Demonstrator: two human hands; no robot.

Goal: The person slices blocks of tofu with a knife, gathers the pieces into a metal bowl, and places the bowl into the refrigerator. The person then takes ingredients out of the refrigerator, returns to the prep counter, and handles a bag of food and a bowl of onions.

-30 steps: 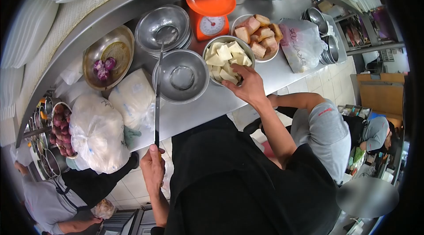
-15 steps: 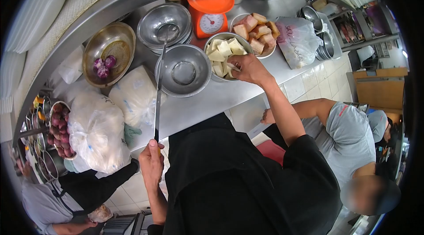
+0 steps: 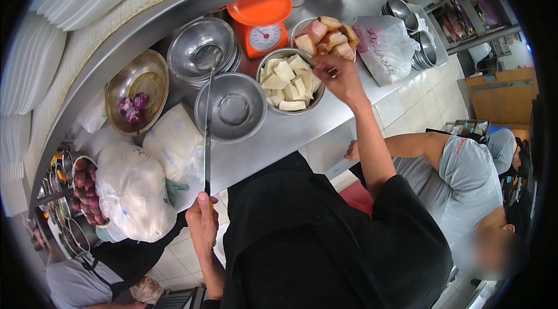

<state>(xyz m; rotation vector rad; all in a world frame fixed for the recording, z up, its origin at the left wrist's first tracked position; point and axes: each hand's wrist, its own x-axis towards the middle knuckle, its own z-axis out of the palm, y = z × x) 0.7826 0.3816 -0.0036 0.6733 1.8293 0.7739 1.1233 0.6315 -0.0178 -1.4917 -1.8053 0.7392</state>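
My left hand (image 3: 203,220) is closed around the yellowish handle of a long knife (image 3: 208,129). The narrow blade points away from me, passing over the left side of a steel bowl (image 3: 254,97) that has nothing in it. My right hand (image 3: 338,79), fingers apart and slightly bent, hovers by the right rim of a steel bowl of pale white chunks (image 3: 290,79). I see nothing held in it. Just beyond those fingers, a bowl holds thick pieces of meat (image 3: 328,37) with pinkish and brown sides.
An orange kitchen scale (image 3: 265,37) and stacked steel bowls (image 3: 203,44) stand behind. Peeled purple onions (image 3: 133,108) lie in a worn pan (image 3: 160,73). Filled plastic bags (image 3: 131,193) crowd the left edge. A co-worker in grey (image 3: 450,175) is close on my right, another person at lower left.
My right hand has come out from among the white chunks and shifted up toward the meat bowl. The left hand keeps the knife in about the same pose; the view has turned slightly.
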